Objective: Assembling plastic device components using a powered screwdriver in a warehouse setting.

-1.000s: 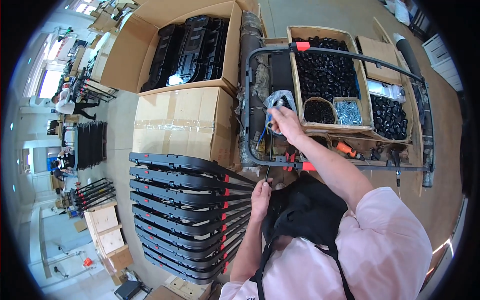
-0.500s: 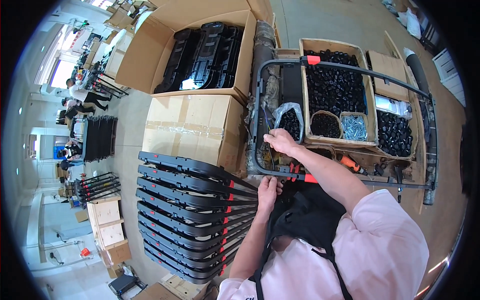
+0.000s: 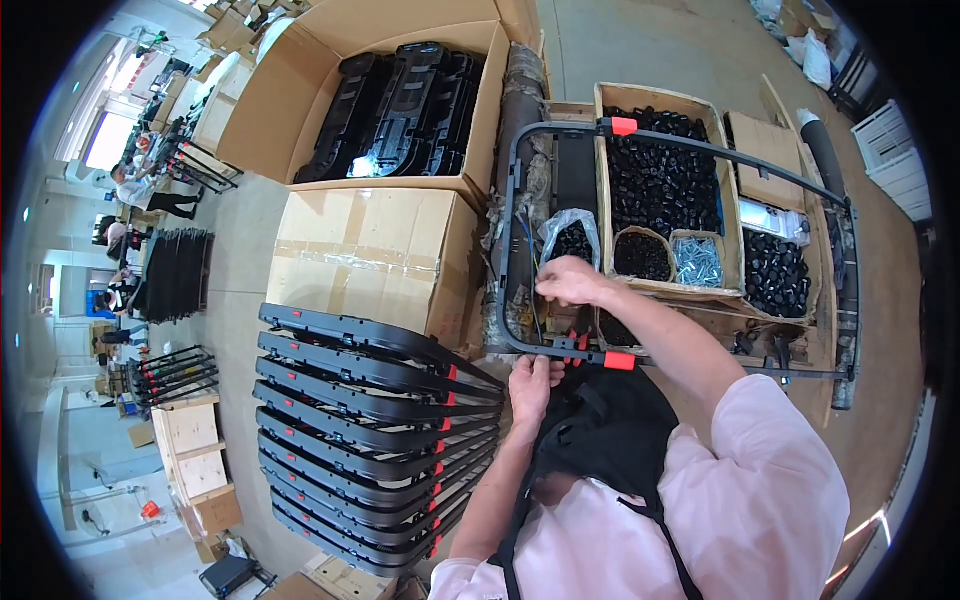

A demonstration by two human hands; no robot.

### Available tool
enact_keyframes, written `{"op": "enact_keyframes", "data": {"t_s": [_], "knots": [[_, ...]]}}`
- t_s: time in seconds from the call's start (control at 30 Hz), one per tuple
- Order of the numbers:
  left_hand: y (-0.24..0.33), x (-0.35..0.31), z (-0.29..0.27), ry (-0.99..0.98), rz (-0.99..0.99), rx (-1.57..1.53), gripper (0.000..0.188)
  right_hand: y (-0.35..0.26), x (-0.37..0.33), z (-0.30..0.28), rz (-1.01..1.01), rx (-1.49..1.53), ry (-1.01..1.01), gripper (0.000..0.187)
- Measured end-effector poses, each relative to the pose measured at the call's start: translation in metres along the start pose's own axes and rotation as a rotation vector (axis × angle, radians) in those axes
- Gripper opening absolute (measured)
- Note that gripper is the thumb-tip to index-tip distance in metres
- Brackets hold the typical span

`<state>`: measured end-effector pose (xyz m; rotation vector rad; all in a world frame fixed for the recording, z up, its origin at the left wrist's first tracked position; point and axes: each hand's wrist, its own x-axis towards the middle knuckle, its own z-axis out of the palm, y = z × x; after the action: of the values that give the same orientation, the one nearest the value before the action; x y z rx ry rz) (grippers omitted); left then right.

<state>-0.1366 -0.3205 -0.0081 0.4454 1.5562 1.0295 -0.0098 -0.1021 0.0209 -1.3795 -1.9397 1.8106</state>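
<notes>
A black tubular frame (image 3: 509,230) with red pieces (image 3: 619,360) lies across the bench in front of me. My right hand (image 3: 572,281) is inside its left end, fingers pinched just right of the left bar, near thin wires (image 3: 530,262). What that pinch holds, if anything, is too small to make out. At the frame's near left corner, my left hand (image 3: 530,388) has its fingers curled together against the bar. Whatever may be between them is hidden. Next to my right hand sits a clear plastic bag (image 3: 590,222) of small black parts.
A wooden tray (image 3: 598,130) holds black parts and silver screws (image 3: 697,262). To the left, several black frames (image 3: 350,385) are stacked beside a taped carton (image 3: 350,235). Behind it, an open carton (image 3: 270,110) contains black plastic panels (image 3: 420,105). People work far left.
My right hand has drawn slightly right, off the frame's left bar. My left hand stays at the near corner. An orange tool seen earlier is now covered by my right forearm.
</notes>
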Motion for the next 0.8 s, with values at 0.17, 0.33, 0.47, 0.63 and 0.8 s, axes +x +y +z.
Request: {"op": "enact_keyframes", "data": {"t_s": [0.17, 0.33, 0.47, 0.63, 0.8], "knots": [[0.0, 0.0, 0.005, -0.006, -0.002, -0.031, 0.025, 0.019, -0.016, -0.077, -0.044, -0.346, 0.476, 0.02], [0.0, -0.003, 0.005, 0.021, -0.007, -0.049, 0.025, 0.024, 0.007, -0.076, -0.196, -0.695, 0.43, 0.024], [-0.005, 0.001, 0.016, -0.022, -0.017, -0.083, 0.027, 0.036, 0.021, -0.073, -0.182, -0.901, 0.426, 0.029], [0.004, -0.003, 0.011, 0.014, -0.014, 0.023, 0.03, 0.012, 0.016, -0.07, -0.117, -0.869, 0.473, 0.028], [0.008, -0.005, 0.008, 0.03, -0.028, 0.052, 0.031, 0.013, 0.034, -0.07, -0.097, -0.888, 0.428, 0.027]]}}
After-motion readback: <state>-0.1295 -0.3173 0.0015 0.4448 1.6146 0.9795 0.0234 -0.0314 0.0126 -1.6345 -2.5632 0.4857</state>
